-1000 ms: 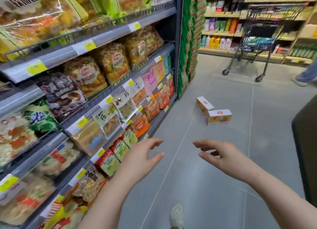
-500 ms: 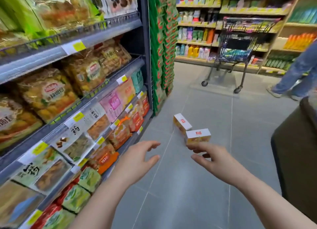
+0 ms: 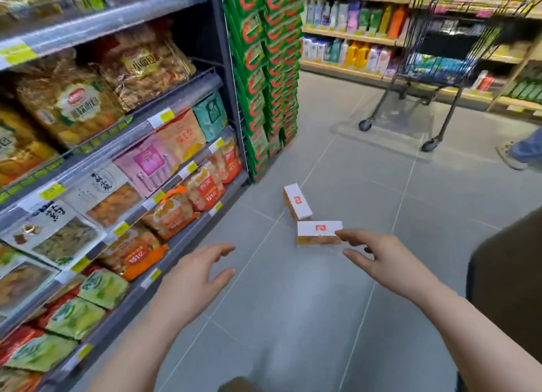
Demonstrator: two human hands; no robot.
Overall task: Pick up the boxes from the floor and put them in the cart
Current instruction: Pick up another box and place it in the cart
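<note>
Two white and orange boxes lie on the grey floor tiles, touching at a corner. The far box (image 3: 296,201) points away from me; the near box (image 3: 319,232) lies crosswise. My right hand (image 3: 381,259) is stretched out with spread fingers, its fingertips at the near box's right end; whether they touch it is unclear. My left hand (image 3: 193,283) hovers empty with relaxed fingers, lower left of the boxes. The shopping cart (image 3: 440,66) stands at the aisle's far end, well beyond the boxes.
Snack shelves (image 3: 123,133) line the left side, ending in a green stacked display (image 3: 264,68). A dark block (image 3: 510,286) stands at the right. Someone's foot (image 3: 511,154) is at the right edge near the cart. Shelves of bottles (image 3: 346,30) run behind.
I have come closer to the boxes; they sit lower and larger in view. My right hand has reached forward to the near box's right end. The left hand stays low and empty.
</note>
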